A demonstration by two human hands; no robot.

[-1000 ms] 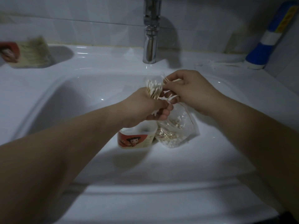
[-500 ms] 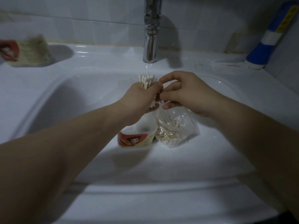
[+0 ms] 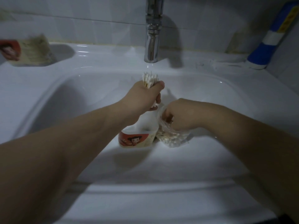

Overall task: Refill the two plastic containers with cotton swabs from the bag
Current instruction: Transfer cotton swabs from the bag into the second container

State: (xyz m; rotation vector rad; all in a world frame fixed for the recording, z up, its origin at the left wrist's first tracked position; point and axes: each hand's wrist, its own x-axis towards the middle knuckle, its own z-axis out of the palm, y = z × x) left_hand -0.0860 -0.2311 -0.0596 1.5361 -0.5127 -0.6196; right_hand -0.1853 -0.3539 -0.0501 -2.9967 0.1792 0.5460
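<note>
My left hand (image 3: 144, 96) grips an upright bundle of cotton swabs (image 3: 150, 79) over the basin, white tips pointing up. Below it stands an open plastic container (image 3: 137, 138) with a red cartoon label, inside the white sink (image 3: 90, 88). Right beside the container lies a clear plastic bag (image 3: 173, 139) holding several swabs. My right hand (image 3: 181, 115) reaches down into the bag's mouth with fingers curled; its fingertips are hidden inside. A second container (image 3: 27, 51) with the same label lies on the sink's left ledge.
A chrome tap (image 3: 152, 29) rises at the back centre above the basin. A blue and white bottle (image 3: 271, 39) leans in the back right corner against the tiled wall. The sink's front rim runs across the bottom of the view.
My right hand let go of the swab bundle and dropped down into the bag. My left hand lifted slightly away with the bundle gathered upright in its fist.
</note>
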